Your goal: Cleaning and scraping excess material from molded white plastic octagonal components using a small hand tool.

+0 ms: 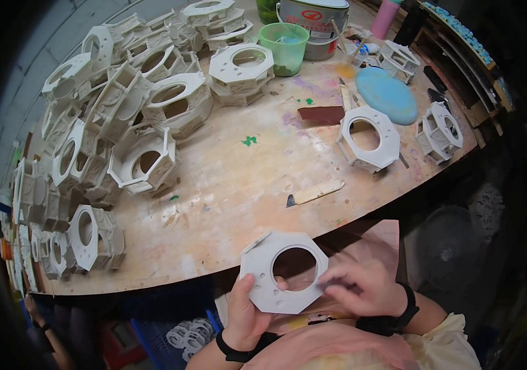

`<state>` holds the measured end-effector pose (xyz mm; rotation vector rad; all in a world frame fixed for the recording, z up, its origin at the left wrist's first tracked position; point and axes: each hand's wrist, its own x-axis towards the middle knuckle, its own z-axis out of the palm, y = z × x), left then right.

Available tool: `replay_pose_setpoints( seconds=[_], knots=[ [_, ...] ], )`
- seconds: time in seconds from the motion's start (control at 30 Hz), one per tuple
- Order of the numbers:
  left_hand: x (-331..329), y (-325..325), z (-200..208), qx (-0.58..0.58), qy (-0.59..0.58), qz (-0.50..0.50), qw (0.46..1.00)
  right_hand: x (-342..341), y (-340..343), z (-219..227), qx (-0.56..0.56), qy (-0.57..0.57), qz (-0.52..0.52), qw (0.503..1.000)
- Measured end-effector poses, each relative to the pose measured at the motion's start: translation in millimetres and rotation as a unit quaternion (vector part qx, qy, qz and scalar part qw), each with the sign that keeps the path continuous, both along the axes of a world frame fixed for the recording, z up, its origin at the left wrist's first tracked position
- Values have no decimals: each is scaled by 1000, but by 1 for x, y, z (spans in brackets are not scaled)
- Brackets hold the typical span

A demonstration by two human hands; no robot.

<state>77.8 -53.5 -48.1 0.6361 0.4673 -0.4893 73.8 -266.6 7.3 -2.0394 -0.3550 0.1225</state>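
Note:
My left hand [245, 311] grips a white octagonal frame [260, 262] by its lower left side, thumb on the flat face. A finger shows through the frame's large round opening, and several small holes dot the face. My right hand [368, 290] is at the frame's right edge with fingers curled and pinched together; what they hold, if anything, is hidden. The frame is held in front of the table's near edge, above a pink apron [337, 345]. On the table beyond lie a knife with a pale handle [318, 192] and another octagonal frame [384, 134].
Many similar frames [177, 98] are heaped on the table's left [226, 179]. A green cup [285, 52], a metal bucket [319, 24], a blue disc [387, 95] and a dark red sheet [320, 115] sit farther back. Another person's hand [35, 311] shows at lower left, near a blue crate [152, 345].

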Motion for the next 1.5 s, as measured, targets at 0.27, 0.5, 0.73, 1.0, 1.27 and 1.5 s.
replay_pose_setpoints(
  seconds=[0.27, 0.5, 0.73, 1.0, 1.27, 1.5],
  knots=[
    [-1, 2, -6, -55, -26, 2, 998, 7, 1, -3, -129, -104, -17, 986],
    [-3, 10, -6, -177, -56, 24, 982, 5, -16, -1, -29, -18, -137, 990],
    [-5, 22, -14, -94, -38, 61, 993, 17, -9, 1, 45, 16, -68, 997],
    [-5, 19, -12, -55, 7, 68, 996, 37, 7, -20, -38, -58, -84, 994],
    [-2, 23, -5, -173, -43, -9, 984, 39, 7, 13, -49, -29, 15, 998],
    [-7, 24, -25, -256, -76, 9, 964, 48, 51, 33, -18, 6, 121, 992]
  ],
)
